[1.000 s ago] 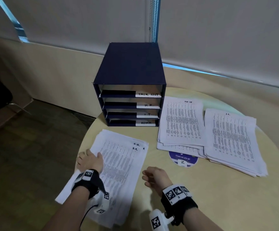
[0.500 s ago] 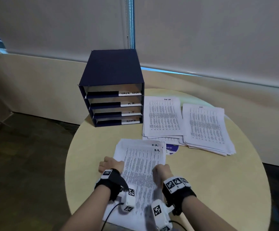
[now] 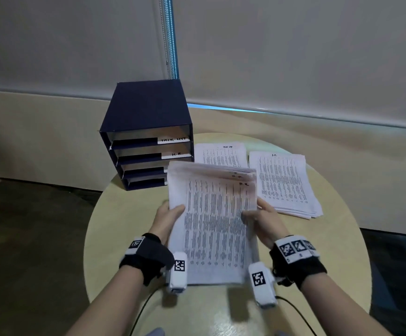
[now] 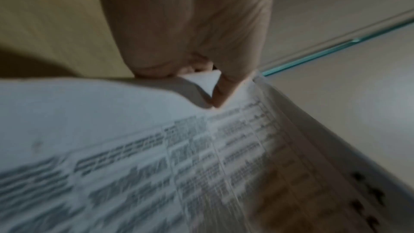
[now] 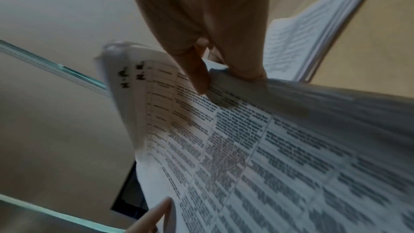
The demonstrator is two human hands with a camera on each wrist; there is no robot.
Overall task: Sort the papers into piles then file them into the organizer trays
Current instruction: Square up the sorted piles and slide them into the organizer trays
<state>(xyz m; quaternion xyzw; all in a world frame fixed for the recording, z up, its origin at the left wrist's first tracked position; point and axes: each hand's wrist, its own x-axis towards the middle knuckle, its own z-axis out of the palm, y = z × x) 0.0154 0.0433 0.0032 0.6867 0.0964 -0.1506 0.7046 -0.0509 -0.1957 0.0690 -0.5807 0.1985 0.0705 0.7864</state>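
Note:
A stack of printed sheets marked H.R. (image 3: pixel 211 219) is lifted off the round table, tilted up toward me. My left hand (image 3: pixel 170 217) grips its left edge, thumb on top (image 4: pixel 221 91). My right hand (image 3: pixel 257 217) grips the right edge, thumb on the print (image 5: pixel 199 77). The dark blue organizer (image 3: pixel 146 132) stands behind, with labelled trays: TASK LIST (image 3: pixel 172 139), H.R. (image 3: pixel 176 154) and two lower ones partly hidden by the stack. The same stack fills the left wrist view (image 4: pixel 156 166) and the right wrist view (image 5: pixel 268 157).
Two more piles lie on the table (image 3: pixel 129 238) to the right: a Task List pile (image 3: pixel 221 154) next to the organizer and an I.T. pile (image 3: pixel 286 183) beyond it. A wall ledge (image 3: pixel 318 146) runs behind the table. Dark floor (image 3: pixel 27 238) lies to the left.
The H.R. stack lay flat on the table at my left with my left hand on it; both hands then slid it in front of me and now hold it raised by its side edges.

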